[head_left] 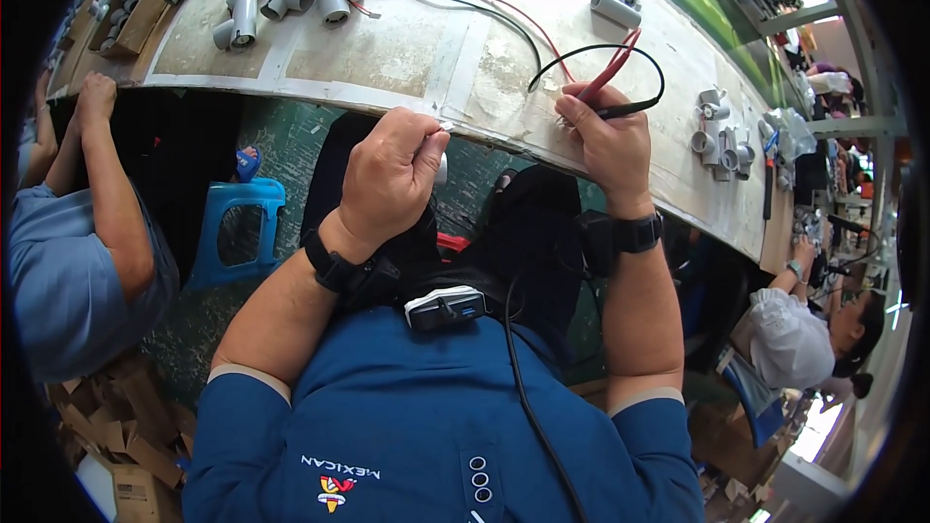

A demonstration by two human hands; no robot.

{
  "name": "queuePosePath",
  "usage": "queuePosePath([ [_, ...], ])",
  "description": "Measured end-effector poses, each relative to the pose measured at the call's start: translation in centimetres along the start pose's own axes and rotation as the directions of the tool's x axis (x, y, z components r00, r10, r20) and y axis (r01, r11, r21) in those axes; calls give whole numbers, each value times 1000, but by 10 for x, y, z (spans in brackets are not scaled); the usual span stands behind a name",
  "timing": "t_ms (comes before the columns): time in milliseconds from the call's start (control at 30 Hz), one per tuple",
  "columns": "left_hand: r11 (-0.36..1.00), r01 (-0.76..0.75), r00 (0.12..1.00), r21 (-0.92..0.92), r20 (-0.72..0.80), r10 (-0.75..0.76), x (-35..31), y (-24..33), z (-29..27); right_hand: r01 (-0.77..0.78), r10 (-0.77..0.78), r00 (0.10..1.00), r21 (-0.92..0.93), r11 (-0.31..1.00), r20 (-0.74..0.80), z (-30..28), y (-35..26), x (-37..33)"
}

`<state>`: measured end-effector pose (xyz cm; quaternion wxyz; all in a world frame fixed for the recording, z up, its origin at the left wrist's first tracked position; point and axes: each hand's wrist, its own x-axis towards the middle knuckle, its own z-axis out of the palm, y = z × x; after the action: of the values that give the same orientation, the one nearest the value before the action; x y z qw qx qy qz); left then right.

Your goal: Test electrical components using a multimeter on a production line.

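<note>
My left hand [387, 174] is closed in front of the bench edge, thumb against the curled forefinger. A small white tip [445, 126] pokes out at the pinch. Below the thumb shows a pale grey rounded end [441, 170], seemingly of a cylindrical piece mostly hidden in the fist. Over the bench edge to the right, my right hand [618, 150] grips a red test probe [601, 79] and a black test probe [625, 109] together, their tips pointing left. Leads from them loop up and run back across the bench.
Grey cylinders [334, 2] lie in groups on the white worktable [387, 58], with more [725, 147] at right. A cardboard box [136, 5] of parts stands far left. A blue stool [232, 228] is below. Co-workers sit left and right; their arms [111, 174] reach the bench.
</note>
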<state>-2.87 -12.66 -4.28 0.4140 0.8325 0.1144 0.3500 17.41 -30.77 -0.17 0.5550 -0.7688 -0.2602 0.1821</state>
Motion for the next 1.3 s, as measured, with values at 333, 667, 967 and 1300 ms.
queuePosePath([
  [333, 992, -78, 996, 96, -31, 81, 1, -1, 4, 7, -3, 999, 84, 996, -39, 2, 4, -3],
  [667, 992, -70, 997, 101, -32, 73, 1, -2, 5, -32, 31, 999, 122, 992, 15, -3, 4, -1],
  [967, 988, -94, 994, 119, -43, 100, 0, -5, 6, -18, 24, 999, 163, 986, -32, 4, 1, -5],
  [1300, 986, -71, 981, 153, -170, 97, -7, -12, 13, -60, 17, 992, 346, 936, 125, 71, -26, -9],
])
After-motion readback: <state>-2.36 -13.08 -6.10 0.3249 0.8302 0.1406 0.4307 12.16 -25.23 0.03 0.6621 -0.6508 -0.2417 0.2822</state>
